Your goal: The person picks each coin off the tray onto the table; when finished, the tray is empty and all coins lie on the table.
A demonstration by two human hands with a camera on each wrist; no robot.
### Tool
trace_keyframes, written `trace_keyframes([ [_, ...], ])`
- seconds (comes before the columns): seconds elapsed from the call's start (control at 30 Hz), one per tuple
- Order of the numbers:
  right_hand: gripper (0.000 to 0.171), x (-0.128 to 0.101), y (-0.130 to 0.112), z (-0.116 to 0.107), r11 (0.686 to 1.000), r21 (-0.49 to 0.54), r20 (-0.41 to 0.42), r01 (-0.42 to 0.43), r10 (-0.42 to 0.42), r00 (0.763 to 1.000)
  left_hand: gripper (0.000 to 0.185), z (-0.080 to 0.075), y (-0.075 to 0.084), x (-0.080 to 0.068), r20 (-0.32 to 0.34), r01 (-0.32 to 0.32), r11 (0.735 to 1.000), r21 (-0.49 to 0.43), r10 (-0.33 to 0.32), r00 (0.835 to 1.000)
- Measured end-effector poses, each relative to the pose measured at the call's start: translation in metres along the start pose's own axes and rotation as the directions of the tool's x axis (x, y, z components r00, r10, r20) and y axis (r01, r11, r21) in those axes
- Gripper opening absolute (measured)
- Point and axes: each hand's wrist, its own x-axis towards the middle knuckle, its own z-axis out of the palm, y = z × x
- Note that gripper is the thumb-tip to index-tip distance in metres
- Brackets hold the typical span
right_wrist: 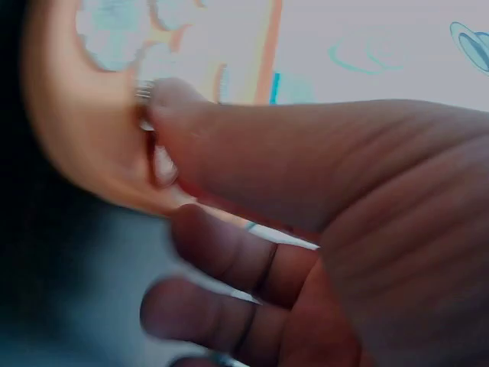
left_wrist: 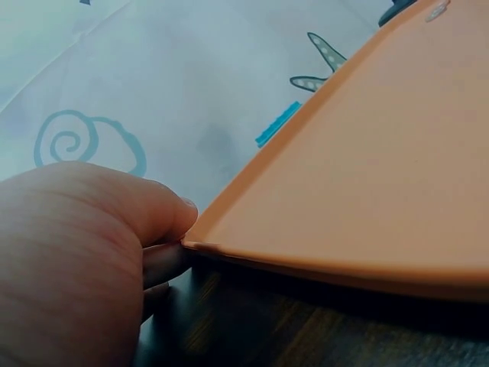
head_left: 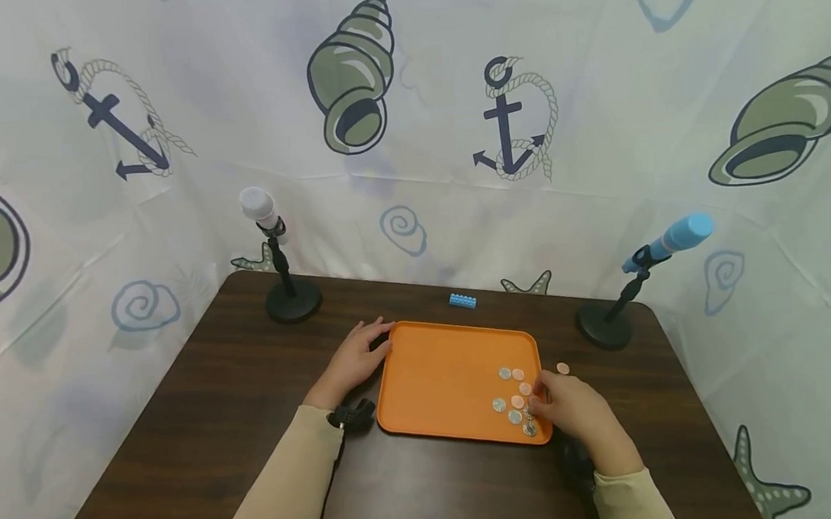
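Note:
An orange tray point(head_left: 447, 377) lies on the dark wooden table. My left hand point(head_left: 356, 361) holds its left edge; in the left wrist view the thumb and fingertips point(left_wrist: 179, 214) meet at the tray's corner. Several silver and copper coins, such as a silver coin point(head_left: 499, 405) and a copper coin point(head_left: 518, 375), lie in the right part of the tray. Over the right rim, my right hand point(head_left: 575, 407) pinches a coin point(right_wrist: 145, 92) at the thumb tip, the forefinger mostly hidden behind the thumb. The right wrist view is blurred.
A copper coin point(head_left: 563, 368) lies outside the tray on the right. Behind the tray is a blue toy brick point(head_left: 463, 300). Two black stands hold a white-capped cylinder point(head_left: 257, 204) at left and a blue cylinder point(head_left: 686, 233) at right. A patterned curtain point(head_left: 441, 213) closes the back.

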Motion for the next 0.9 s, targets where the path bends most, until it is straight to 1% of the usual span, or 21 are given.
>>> trace_keyframes([
  [0.07, 0.018, 0.0, 0.002, 0.005, 1.0, 0.018, 0.002, -0.01, 0.01, 1.0, 0.051, 0.002, 0.0, 0.0, 0.004, 0.005, 1.0, -0.006, -0.005, 1.0],
  [0.2, 0.022, 0.001, 0.007, 0.009, 0.997, 0.077, 0.014, -0.029, 0.028, 1.0, 0.051, 0.002, 0.002, 0.001, -0.005, 0.018, 1.0, -0.006, -0.018, 1.0],
  [0.27, 0.025, 0.002, 0.011, 0.01, 0.992, 0.126, 0.029, -0.024, 0.021, 0.999, 0.051, 0.002, 0.003, 0.001, -0.006, 0.023, 1.0, -0.006, -0.023, 1.0],
  [0.33, 0.026, 0.002, 0.017, 0.011, 0.98, 0.198, 0.056, -0.022, 0.011, 0.998, 0.051, 0.003, 0.001, 0.0, 0.005, 0.026, 1.0, 0.002, -0.026, 1.0],
  [0.4, 0.027, 0.002, 0.026, 0.013, 0.959, 0.282, 0.086, -0.007, -0.019, 0.996, 0.051, 0.005, -0.002, 0.0, 0.018, 0.025, 1.0, -0.001, -0.025, 1.0],
  [0.47, 0.028, 0.003, 0.04, 0.014, 0.93, 0.366, 0.111, 0.02, -0.065, 0.992, 0.051, 0.007, -0.006, 0.0, 0.026, 0.021, 1.0, -0.005, -0.021, 0.999],
  [0.5, 0.028, 0.004, 0.047, 0.014, 0.91, 0.413, 0.122, 0.034, -0.092, 0.988, 0.05, 0.008, -0.007, 0.0, 0.026, 0.019, 1.0, -0.007, -0.019, 0.999],
  [0.53, 0.028, 0.006, 0.056, 0.015, 0.883, 0.467, 0.136, 0.044, -0.121, 0.983, 0.05, 0.008, -0.008, 0.0, 0.025, 0.019, 1.0, -0.01, -0.019, 1.0],
  [0.6, 0.027, 0.008, 0.073, 0.016, 0.808, 0.587, 0.134, 0.053, -0.162, 0.978, 0.05, 0.008, -0.008, 0.001, 0.019, 0.014, 1.0, -0.014, -0.014, 1.0],
  [0.63, 0.025, 0.009, 0.081, 0.017, 0.753, 0.655, 0.119, 0.056, -0.176, 0.977, 0.049, 0.007, -0.008, 0.0, 0.017, 0.016, 1.0, -0.014, -0.016, 1.0],
  [0.67, 0.021, 0.01, 0.088, 0.018, 0.687, 0.724, 0.097, 0.063, -0.193, 0.976, 0.049, 0.006, -0.008, 0.0, 0.016, 0.018, 1.0, -0.011, -0.018, 1.0],
  [0.73, 0.01, 0.009, 0.1, 0.02, 0.529, 0.844, 0.042, 0.088, -0.229, 0.973, 0.049, 0.005, -0.007, 0.0, 0.017, 0.022, 1.0, -0.001, -0.022, 1.0],
  [0.77, 0.009, 0.009, 0.105, 0.021, 0.455, 0.884, 0.005, 0.109, -0.243, 0.97, 0.05, 0.004, -0.007, 0.0, 0.017, 0.02, 1.0, 0.005, -0.02, 1.0],
  [0.83, 0.017, 0.008, 0.111, 0.019, 0.323, 0.934, -0.065, 0.154, -0.269, 0.961, 0.05, 0.002, -0.005, 0.001, 0.015, 0.018, 1.0, 0.003, -0.018, 1.0],
  [0.87, 0.02, 0.009, 0.113, 0.017, 0.277, 0.945, -0.096, 0.175, -0.277, 0.956, 0.05, 0.002, -0.004, 0.001, 0.012, 0.014, 1.0, -0.001, -0.014, 1.0],
  [0.9, 0.022, 0.009, 0.114, 0.015, 0.244, 0.95, -0.128, 0.196, -0.269, 0.955, 0.05, 0.001, -0.003, 0.002, 0.009, 0.009, 1.0, -0.005, -0.009, 1.0],
])
